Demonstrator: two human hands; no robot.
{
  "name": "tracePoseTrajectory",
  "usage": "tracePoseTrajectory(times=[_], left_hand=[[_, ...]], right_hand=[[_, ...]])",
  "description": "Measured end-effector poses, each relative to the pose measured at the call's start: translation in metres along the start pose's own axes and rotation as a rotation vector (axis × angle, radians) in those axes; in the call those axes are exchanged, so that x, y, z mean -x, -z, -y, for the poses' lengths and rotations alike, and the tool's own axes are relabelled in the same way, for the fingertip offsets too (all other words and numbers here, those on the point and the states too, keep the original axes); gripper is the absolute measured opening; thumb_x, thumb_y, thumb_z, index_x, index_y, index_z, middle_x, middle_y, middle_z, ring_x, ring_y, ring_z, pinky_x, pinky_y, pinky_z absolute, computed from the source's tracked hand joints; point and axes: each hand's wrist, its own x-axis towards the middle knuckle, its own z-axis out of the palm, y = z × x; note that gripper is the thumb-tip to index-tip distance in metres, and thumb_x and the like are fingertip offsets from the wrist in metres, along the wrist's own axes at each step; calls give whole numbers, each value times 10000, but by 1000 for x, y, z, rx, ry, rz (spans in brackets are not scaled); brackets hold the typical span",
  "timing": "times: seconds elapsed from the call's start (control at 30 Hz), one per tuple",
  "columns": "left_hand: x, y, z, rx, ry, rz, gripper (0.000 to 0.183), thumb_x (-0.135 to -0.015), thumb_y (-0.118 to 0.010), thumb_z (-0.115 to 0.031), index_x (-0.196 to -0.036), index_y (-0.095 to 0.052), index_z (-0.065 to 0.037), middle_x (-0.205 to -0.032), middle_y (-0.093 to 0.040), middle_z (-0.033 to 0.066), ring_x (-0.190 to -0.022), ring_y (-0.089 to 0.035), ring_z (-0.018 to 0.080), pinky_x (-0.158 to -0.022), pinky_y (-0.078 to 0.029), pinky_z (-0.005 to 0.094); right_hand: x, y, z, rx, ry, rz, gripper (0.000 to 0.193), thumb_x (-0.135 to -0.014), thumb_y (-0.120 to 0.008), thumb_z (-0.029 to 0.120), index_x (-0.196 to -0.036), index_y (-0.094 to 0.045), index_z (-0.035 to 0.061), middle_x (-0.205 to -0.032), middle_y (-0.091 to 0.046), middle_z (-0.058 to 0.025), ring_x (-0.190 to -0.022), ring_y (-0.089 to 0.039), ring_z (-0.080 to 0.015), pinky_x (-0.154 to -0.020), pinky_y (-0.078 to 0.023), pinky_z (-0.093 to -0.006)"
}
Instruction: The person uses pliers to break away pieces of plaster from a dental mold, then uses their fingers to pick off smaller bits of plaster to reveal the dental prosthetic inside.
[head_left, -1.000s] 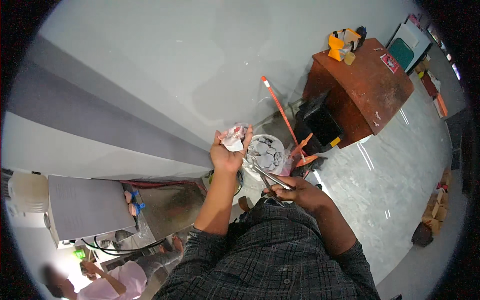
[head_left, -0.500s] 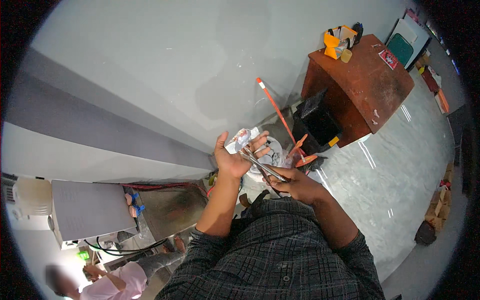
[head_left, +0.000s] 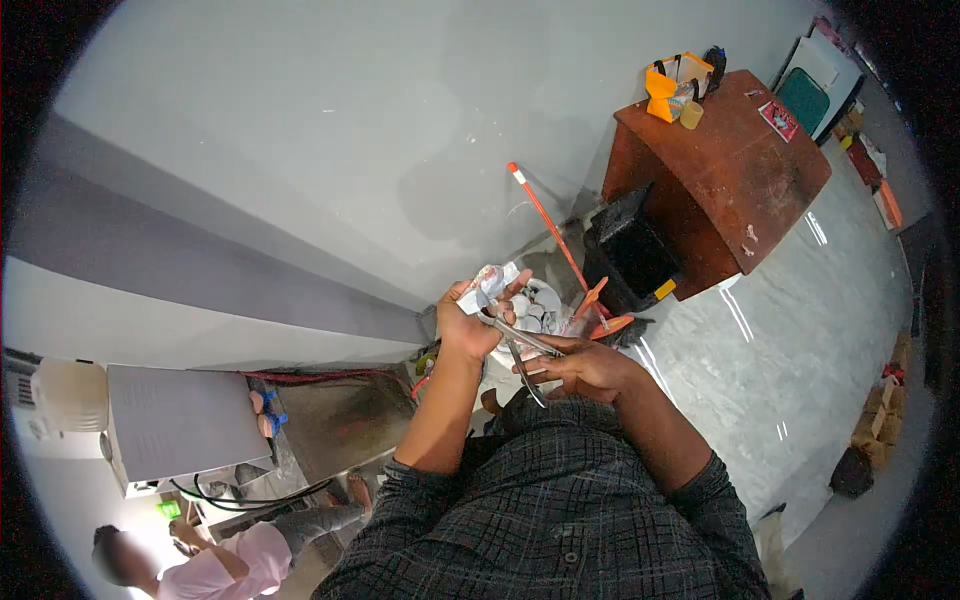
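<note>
My left hand [head_left: 468, 325] is closed around a crumpled white wrapper [head_left: 487, 284] with reddish-brown marks, its fingers curled in around it. Just to the right, my right hand [head_left: 590, 370] holds a long shiny metal tool that looks like tongs [head_left: 530, 336], its two arms spread apart. The far end of the tool meets my left hand near the wrapper. What the wrapper contains, if anything, is hidden. Below and beyond my hands stands a white bucket [head_left: 545, 294] filled with crumpled white waste.
An orange-handled stick [head_left: 540, 205] leans on the wall beside a black bin [head_left: 635, 255]. A brown desk [head_left: 735, 165] carries a yellow bag [head_left: 662, 90]. Left are a grey cabinet [head_left: 185, 420] and a person in a pink shirt [head_left: 235, 565]. Boxes [head_left: 880, 415] lie far right.
My left hand's fingers have curled in around the wrapper. The tongs' arms have spread apart, and my right hand has shifted slightly left and lower.
</note>
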Motion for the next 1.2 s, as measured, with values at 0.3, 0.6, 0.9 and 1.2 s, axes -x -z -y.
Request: tracePoseTrajectory(times=[0.3, 0.6, 0.9, 1.2], left_hand=[[-12, 22, -4, -61, 90, 19, 395, -845, -458, -296, -1084, -619, -26, -1143, -571, 357, -514, -440, 159, -454, -352, 278], [-6, 43, -9, 28, 102, -14, 301, -891, -420, -252, -1012, -609, -52, -1020, -575, 325, -474, -368, 137, -427, -299, 265], [-13, 72, -15, 178, 87, -32, 290, -913, -404, -238, -1019, -589, -41, -1085, -539, 316, -498, -384, 144, -449, -319, 289], [-17, 91, -20, 201, 71, 58, 322, -870, -452, -214, -1059, -587, 9, -1149, -520, 379, -569, -459, 175, -500, -393, 292]], right_hand=[[-11, 4, -7, -24, -24, -1, 619, -979, -604, 276, -1524, -340, 150, -1308, -579, -148, -1164, -574, -279, -884, -504, -504], [-19, 12, -51, -270, -86, 154, 635, -850, -660, 346, -1355, -500, -5, -1146, -669, -196, -1104, -642, -314, -926, -492, -433], [-42, -5, -48, -160, -190, -79, 421, -802, -615, 175, -1175, -593, -19, -871, -645, -113, -760, -642, -244, -665, -515, -365], [-54, -8, -42, 132, -237, -246, 181, -857, -668, 165, -888, -668, -14, -600, -521, -33, -443, -469, -146, -389, -349, -305]])
